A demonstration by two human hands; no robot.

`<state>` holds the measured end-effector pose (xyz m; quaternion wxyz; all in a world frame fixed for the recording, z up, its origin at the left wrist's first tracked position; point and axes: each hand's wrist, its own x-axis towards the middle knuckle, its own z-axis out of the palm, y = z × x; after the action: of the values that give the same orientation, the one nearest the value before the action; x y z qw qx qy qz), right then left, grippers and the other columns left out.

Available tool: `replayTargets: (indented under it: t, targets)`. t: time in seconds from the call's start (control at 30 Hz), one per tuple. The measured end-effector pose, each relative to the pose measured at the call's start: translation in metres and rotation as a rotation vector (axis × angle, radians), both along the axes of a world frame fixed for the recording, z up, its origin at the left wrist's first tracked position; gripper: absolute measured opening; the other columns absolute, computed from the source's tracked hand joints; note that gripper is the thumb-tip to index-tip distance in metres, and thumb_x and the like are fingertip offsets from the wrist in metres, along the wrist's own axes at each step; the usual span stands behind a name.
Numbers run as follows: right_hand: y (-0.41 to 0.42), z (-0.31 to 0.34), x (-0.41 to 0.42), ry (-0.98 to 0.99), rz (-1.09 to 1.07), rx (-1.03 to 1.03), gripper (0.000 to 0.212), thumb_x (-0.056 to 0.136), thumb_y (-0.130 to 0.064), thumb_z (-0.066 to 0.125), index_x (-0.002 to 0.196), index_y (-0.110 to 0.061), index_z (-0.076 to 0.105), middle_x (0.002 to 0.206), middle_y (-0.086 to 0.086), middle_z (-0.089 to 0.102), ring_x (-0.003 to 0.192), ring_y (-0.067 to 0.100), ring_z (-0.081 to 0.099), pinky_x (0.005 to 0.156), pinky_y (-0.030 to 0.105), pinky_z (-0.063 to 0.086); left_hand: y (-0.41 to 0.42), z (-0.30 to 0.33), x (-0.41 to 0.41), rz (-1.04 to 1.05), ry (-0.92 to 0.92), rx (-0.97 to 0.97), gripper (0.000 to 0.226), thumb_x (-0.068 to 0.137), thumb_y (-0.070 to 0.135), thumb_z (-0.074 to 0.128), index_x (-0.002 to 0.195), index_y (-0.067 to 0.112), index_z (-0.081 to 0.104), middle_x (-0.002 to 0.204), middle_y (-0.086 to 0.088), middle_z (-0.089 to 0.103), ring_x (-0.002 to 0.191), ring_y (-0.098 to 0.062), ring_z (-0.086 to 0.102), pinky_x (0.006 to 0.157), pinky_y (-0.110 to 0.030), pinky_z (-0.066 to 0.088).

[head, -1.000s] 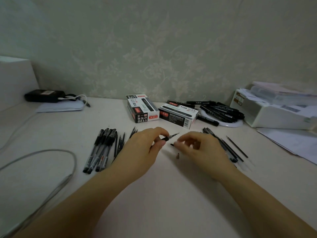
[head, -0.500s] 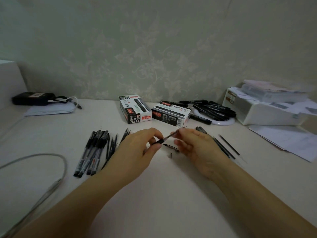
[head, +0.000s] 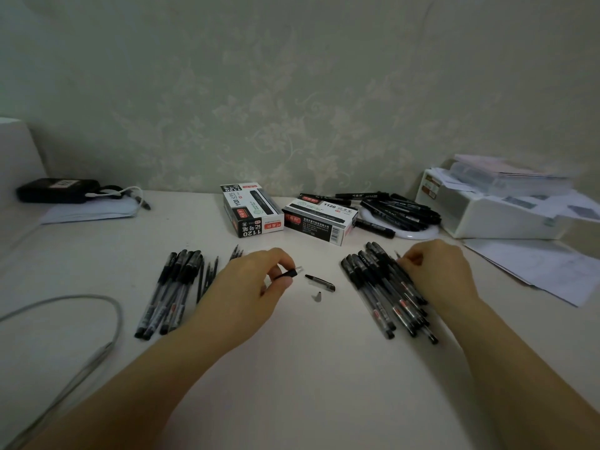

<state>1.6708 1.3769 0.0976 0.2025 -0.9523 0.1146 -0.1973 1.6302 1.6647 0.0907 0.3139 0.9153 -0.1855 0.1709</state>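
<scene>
Mid-counter (head: pixel 302 368), a pen cap (head: pixel 319 282) lies crosswise — nearest the left hand (head: pixel 246 287), which pinches a barrel (head: pixel 289 273); the right hand (head: pixel 438 274)'s grip I cannot tell.

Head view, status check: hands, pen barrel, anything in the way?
Left hand grips pen barrel. Right hand pinches thin refill over right pen pile. Cap and tip cone lie loose between hands; nothing blocking.

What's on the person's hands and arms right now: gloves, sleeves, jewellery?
Nothing worn shows: left hand and right hand are bare, no gloves; left forearm and right forearm are uncovered to the frame edge. No watch, bracelet or ring visible.
</scene>
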Motion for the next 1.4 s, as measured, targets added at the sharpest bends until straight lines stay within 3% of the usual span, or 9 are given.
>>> replayTargets:
  t: [0.27, 0.43, 0.6, 0.67, 0.83, 0.9, 1.0, 1.2, 1.4]
  targets:
    - [0.000, -0.001, 0.001, 0.063, -0.007, -0.066, 0.018, 0.093, -0.027, 0.065, 0.090, -0.013, 0.076, 0.081, 0.008, 0.071, 0.072, 0.023, 0.062, 0.065, 0.029, 0.045, 0.007, 0.000, 0.006, 0.189, -0.011, -0.063, 0.009, 0.091, 0.031, 0.061, 0.100, 0.030, 0.062, 0.079, 0.017, 0.058, 0.063, 0.002, 0.053, 0.055, -0.009, 0.034]
    - [0.010, 0.004, -0.005, -0.071, 0.040, -0.069, 0.020, 0.094, -0.031, 0.064, 0.090, -0.016, 0.076, 0.076, 0.004, 0.070, 0.066, 0.018, 0.062, 0.060, 0.027, 0.044, 0.034, 0.005, 0.011, 0.488, 0.064, 0.052, 0.019, 0.086, 0.036, 0.063, 0.084, 0.017, 0.060, 0.075, 0.004, 0.062, 0.068, -0.016, 0.055, 0.062, -0.030, 0.046]
    - [0.045, 0.010, -0.019, -0.263, 0.254, -0.005, 0.016, 0.092, -0.029, 0.064, 0.081, -0.022, 0.073, 0.077, -0.005, 0.069, 0.066, 0.008, 0.060, 0.061, 0.026, 0.048, 0.034, 0.000, 0.010, 0.492, 0.162, 0.188, 0.025, 0.081, 0.040, 0.064, 0.080, 0.018, 0.053, 0.073, 0.004, 0.052, 0.070, -0.018, 0.052, 0.058, -0.028, 0.039]
    - [0.060, 0.008, -0.024, -0.257, 0.330, -0.042, 0.017, 0.093, -0.032, 0.062, 0.082, -0.025, 0.072, 0.079, -0.009, 0.067, 0.069, 0.004, 0.057, 0.062, 0.017, 0.042, 0.033, -0.001, 0.011, 0.493, 0.187, 0.215, 0.025, 0.083, 0.040, 0.063, 0.077, 0.019, 0.051, 0.074, 0.004, 0.050, 0.071, -0.019, 0.052, 0.059, -0.028, 0.039]
    - [0.080, -0.001, -0.031, -0.190, 0.463, -0.033, 0.014, 0.093, -0.032, 0.062, 0.088, -0.029, 0.074, 0.082, -0.013, 0.066, 0.074, 0.002, 0.058, 0.069, 0.024, 0.050, 0.033, 0.000, 0.010, 0.510, 0.175, 0.237, 0.024, 0.088, 0.029, 0.054, 0.069, 0.019, 0.043, 0.068, 0.003, 0.047, 0.065, -0.019, 0.050, 0.055, -0.028, 0.037]
    - [0.083, -0.001, -0.033, -0.164, 0.485, 0.011, 0.012, 0.093, -0.031, 0.063, 0.087, -0.030, 0.074, 0.080, -0.016, 0.064, 0.075, -0.001, 0.058, 0.068, 0.015, 0.044, 0.032, 0.001, 0.008, 0.512, 0.171, 0.237, 0.026, 0.087, 0.027, 0.054, 0.066, 0.019, 0.040, 0.067, 0.003, 0.046, 0.063, -0.018, 0.048, 0.054, -0.028, 0.036]
    - [0.087, 0.000, -0.035, -0.146, 0.504, 0.200, 0.010, 0.091, -0.029, 0.067, 0.084, -0.029, 0.075, 0.073, -0.017, 0.067, 0.076, -0.002, 0.060, 0.064, 0.011, 0.046, 0.025, 0.007, 0.005, 0.458, 0.138, 0.170, 0.028, 0.085, 0.029, 0.058, 0.063, 0.020, 0.044, 0.064, 0.005, 0.050, 0.057, -0.012, 0.047, 0.050, -0.026, 0.032]
    - [0.100, 0.010, -0.043, 0.197, 0.609, 1.037, 0.027, 0.080, -0.040, 0.072, 0.096, -0.019, 0.077, 0.081, 0.000, 0.075, 0.065, 0.008, 0.064, 0.065, 0.019, 0.053, -0.005, 0.017, -0.003, 0.018, 0.203, -0.433, 0.013, 0.081, 0.033, 0.071, 0.072, 0.024, 0.068, 0.055, 0.005, 0.060, 0.043, 0.002, 0.047, 0.042, -0.008, 0.036]
    - [0.102, 0.011, -0.042, 0.186, 0.570, 1.136, 0.018, 0.098, -0.022, 0.057, 0.090, -0.011, 0.069, 0.068, 0.001, 0.065, 0.058, 0.009, 0.057, 0.058, 0.022, 0.051, -0.010, 0.008, -0.002, -0.093, 0.219, -0.378, 0.017, 0.089, 0.040, 0.060, 0.081, 0.025, 0.064, 0.059, 0.008, 0.053, 0.051, 0.000, 0.043, 0.048, -0.011, 0.036]
